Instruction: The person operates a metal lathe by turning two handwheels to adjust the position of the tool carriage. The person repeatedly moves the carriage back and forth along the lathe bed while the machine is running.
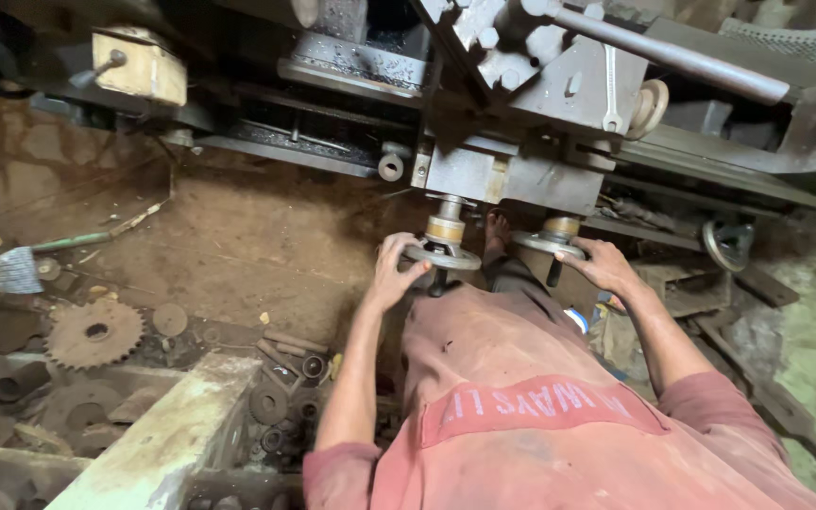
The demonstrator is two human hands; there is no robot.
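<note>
Looking down at a big old lathe (pixel 521 104), grimy grey castings filling the whole top of the view, carriage apron (pixel 512 175) hanging off the front at about belly level. Makes sense for the two handwheels to poke out from the apron toward the operator, both within easy reach without leaning.

Dirt floor (pixel 247 246) below, reddish and oily. Pale concrete block (pixel 167 425) lower left with scrap piled around it: a rusty toothed gear (pixel 94 332), a flat disc (pixel 170 319), short pipe ends and rings (pixel 285 397), probably just dumped there to stay out from underfoot. Blue-checked rag (pixel 2 272) at the far left edge. Another small handwheel (pixel 727 244) further right on the machine, untouched.

Left handwheel (pixel 443 253) and right handwheel (pixel 548 244) sitting side by side, nearly touching rims, each with a stubby crank handle pointing down.

Left hand (pixel 394 274) wrapped over the near rim of the left wheel, grip closed around it, fingers curled on top, wrist cocked up, forearm running straight up from a bent elbow. Right hand (pixel 606 266) resting on the edge of the right wheel, fingers spread and pressing flat rather than fully curled, so a loose grip, palm down, forearm angling in from the right. Faded red shirt (pixel 521 406) filling the bottom.
</note>
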